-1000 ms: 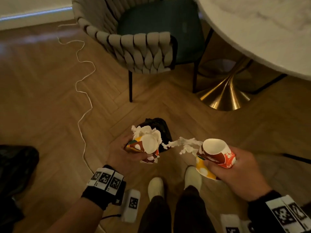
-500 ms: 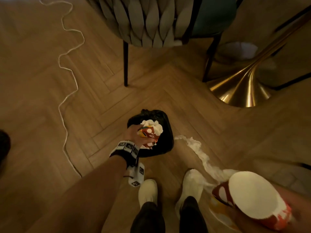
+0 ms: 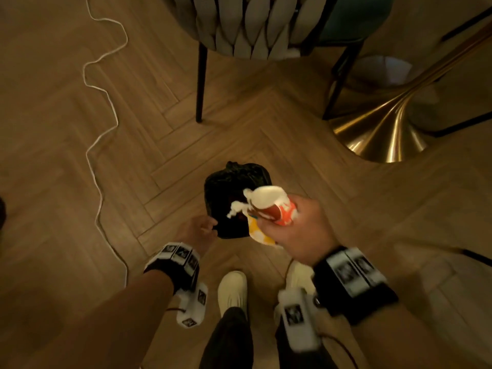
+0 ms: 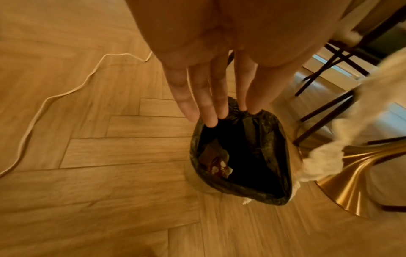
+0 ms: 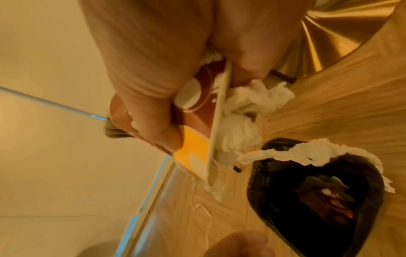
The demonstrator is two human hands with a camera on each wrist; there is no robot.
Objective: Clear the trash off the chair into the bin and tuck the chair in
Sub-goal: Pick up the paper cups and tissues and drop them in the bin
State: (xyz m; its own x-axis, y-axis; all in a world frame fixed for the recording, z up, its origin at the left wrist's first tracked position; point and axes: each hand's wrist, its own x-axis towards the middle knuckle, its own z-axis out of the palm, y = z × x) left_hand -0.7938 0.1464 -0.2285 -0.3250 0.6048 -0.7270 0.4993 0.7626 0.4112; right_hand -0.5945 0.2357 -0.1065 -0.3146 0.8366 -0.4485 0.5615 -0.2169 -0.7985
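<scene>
Head view: crumpled red-and-yellow cup

A white cord snakes down the left side of the head view over the herringbone wood floor. At the right edge stands a flared brass table base, with what may be a pale bin or lampshade behind it, too dim to tell. Two light shoes show at bottom centre.

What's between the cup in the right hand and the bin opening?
A twisted white tissue strand trails from the paper cup over the bin's bag rim, as the right wrist view shows; otherwise just air.
</scene>
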